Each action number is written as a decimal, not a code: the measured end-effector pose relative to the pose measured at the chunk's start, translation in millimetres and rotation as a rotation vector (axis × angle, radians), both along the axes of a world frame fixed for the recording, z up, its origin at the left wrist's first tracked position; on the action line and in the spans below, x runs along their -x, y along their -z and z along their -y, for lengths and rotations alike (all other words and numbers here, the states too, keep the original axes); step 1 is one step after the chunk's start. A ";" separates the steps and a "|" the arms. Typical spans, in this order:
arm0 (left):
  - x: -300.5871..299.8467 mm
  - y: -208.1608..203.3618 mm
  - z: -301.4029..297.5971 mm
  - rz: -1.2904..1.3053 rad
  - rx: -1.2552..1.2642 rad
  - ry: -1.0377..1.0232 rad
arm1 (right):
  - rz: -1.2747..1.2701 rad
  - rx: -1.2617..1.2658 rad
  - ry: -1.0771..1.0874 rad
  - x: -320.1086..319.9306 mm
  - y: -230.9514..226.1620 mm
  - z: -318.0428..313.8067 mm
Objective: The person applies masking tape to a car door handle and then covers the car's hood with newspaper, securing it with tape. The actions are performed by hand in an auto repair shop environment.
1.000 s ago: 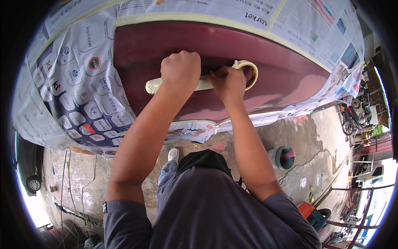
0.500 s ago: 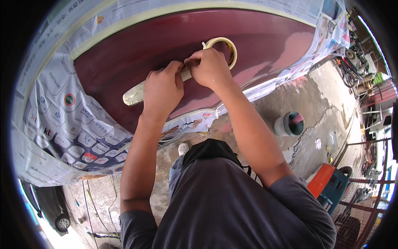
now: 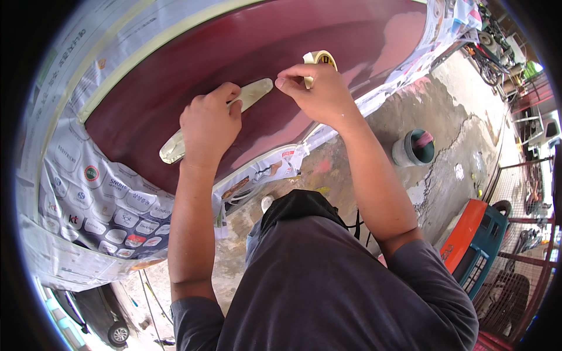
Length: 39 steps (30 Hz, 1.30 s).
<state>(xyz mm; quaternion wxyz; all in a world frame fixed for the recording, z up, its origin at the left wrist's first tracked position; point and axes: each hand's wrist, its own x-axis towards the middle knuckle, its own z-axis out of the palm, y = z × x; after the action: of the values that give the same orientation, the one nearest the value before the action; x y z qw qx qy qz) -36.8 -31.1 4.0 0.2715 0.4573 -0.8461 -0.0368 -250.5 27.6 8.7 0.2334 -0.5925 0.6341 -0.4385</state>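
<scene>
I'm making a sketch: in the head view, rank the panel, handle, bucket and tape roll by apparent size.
1. Panel
2. Handle
3. Bucket and tape roll: unsure; the right hand partly hides the roll.

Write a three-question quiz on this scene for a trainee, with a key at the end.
1. Which hand is nearer the tape roll?
2. True or false: the bucket stands on the floor.
3. The exposed panel is mostly:
A. white
B. dark red
C. green

Key:
1. The right hand.
2. True.
3. B.
</scene>
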 end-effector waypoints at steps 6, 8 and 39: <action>4.6 -9.4 6.0 0.108 -0.053 -0.028 | 0.018 -0.008 0.025 17.9 3.6 -18.4; 6.0 -13.0 7.6 0.086 -0.137 -0.031 | 0.034 -0.022 0.007 21.6 6.9 -22.0; 20.0 -16.0 13.5 0.213 -0.343 0.131 | 0.329 -0.121 -0.154 47.8 45.3 -44.5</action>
<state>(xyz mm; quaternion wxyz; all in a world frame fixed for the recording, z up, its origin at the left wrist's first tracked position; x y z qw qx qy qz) -56.8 -44.5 20.0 0.0959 0.4420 -0.8793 -0.1494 -298.4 72.1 -36.6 0.4021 -0.5445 0.5655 -0.4713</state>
